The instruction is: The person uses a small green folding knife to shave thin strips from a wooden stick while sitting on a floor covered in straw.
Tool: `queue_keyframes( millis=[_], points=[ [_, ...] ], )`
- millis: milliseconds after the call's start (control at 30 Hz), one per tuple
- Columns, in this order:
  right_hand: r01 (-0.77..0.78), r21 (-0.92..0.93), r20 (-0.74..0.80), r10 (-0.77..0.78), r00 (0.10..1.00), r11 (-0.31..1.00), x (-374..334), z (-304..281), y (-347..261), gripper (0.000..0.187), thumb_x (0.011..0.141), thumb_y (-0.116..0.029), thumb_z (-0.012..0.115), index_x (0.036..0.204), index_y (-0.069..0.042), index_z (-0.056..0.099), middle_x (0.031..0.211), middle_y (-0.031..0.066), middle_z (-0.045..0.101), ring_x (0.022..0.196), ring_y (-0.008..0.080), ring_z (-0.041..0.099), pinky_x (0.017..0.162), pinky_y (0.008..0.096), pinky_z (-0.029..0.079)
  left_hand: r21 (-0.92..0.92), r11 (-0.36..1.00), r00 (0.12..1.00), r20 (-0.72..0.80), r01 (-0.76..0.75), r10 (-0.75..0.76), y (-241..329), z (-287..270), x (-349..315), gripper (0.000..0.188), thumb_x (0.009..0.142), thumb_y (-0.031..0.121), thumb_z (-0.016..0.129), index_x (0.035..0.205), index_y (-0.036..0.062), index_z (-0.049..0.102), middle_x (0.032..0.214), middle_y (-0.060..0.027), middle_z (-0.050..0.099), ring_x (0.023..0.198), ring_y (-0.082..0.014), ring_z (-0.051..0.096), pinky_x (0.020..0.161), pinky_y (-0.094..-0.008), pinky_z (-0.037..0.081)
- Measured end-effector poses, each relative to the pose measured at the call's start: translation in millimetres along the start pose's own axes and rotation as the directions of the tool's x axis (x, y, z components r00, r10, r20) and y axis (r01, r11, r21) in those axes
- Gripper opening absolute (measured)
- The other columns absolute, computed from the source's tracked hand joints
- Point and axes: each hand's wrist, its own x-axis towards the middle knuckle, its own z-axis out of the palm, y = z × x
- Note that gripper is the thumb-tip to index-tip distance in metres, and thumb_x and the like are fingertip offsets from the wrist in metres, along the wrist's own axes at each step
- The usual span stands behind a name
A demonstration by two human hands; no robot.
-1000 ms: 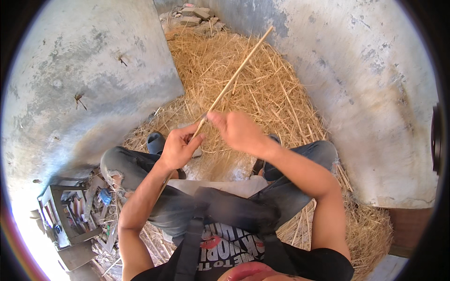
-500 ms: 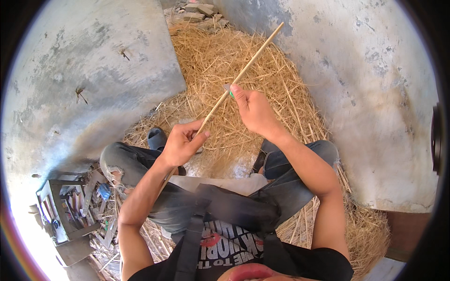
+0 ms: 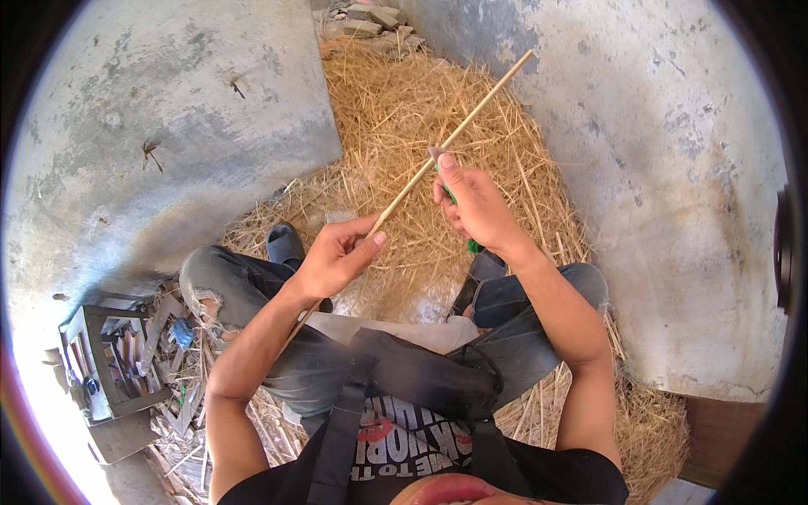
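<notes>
A long, thin pale wooden stick (image 3: 480,108) slants from my lap up to the far right, its lower end passing under my left forearm. My left hand (image 3: 337,257) is closed round it below its middle, thumb along the top. In my right hand (image 3: 481,206) is a knife (image 3: 449,195) with a green handle, gripped with the thumb toward the blade. The short grey blade lies at the stick, above my left hand; whether it cuts in cannot be told. Most of the handle is hidden by my fingers.
Shavings and straw-like strips (image 3: 396,109) cover the floor ahead and around my crossed legs. Worn plaster walls stand at left (image 3: 210,93) and right (image 3: 656,168). Stone pieces (image 3: 370,21) lie at the back. A dark slipper (image 3: 284,244) and an open box of tools (image 3: 105,358) are at left.
My right hand with the knife has shifted right and slightly down, showing more of the green handle. The stick's far tip has moved right. My left hand still grips the stick.
</notes>
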Motion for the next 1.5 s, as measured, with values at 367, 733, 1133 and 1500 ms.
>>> queue_keyframes(
  millis=[367,733,1133,1500],
  points=[
    [0.021,0.307,-0.172,0.033,0.985,0.952,2.6,-13.3,-16.4,0.044,0.101,-0.046,0.067,0.090,-0.004,0.067,0.055,-0.0092,0.038,0.044,0.0039,0.034,0.042,0.0255,0.028,-0.040,0.998,0.971,0.234,0.055,-0.044,-4.1,-3.9,-6.8,0.042,0.113,0.033,0.042,0.135,0.0027,0.061,0.065,0.0029,0.050,0.057,-0.0058,0.048,0.054,-0.0245,0.039],
    [0.065,0.320,-0.177,-0.008,0.984,0.945,-0.6,-12.9,-12.1,0.041,0.100,-0.043,0.069,0.093,-0.002,0.066,0.054,-0.0105,0.034,0.042,0.0028,0.032,0.040,0.0234,0.027,0.272,0.918,0.927,-0.157,-0.290,0.339,-7.5,14.7,2.1,0.023,0.101,0.018,0.068,0.116,0.0012,0.075,0.080,-0.0057,0.070,0.073,-0.0105,0.062,0.065,-0.0276,0.048],
    [0.034,0.252,-0.280,0.039,0.959,0.967,-5.2,-20.2,-19.7,0.034,0.099,-0.037,0.071,0.090,-0.005,0.064,0.058,-0.0092,0.038,0.044,0.0031,0.035,0.040,0.0242,0.028,0.635,0.597,0.717,-0.096,-0.491,0.691,4.0,2.8,1.5,0.016,0.091,0.011,0.076,0.079,0.0018,0.071,0.070,-0.0108,0.065,0.062,-0.0196,0.061,0.061,-0.0322,0.047],
    [0.551,0.404,-0.704,-0.136,0.697,0.731,-112.0,-89.5,-11.3,0.035,0.099,-0.039,0.070,0.094,-0.006,0.058,0.060,-0.0100,0.029,0.045,0.0017,0.027,0.040,0.0226,0.023,0.479,0.812,0.712,-0.437,-0.333,0.550,-3.0,19.4,-105.5,0.014,0.099,0.003,0.063,0.112,-0.0023,0.067,0.081,-0.0048,0.069,0.078,-0.0121,0.067,0.072,-0.0291,0.054]
  ],
)
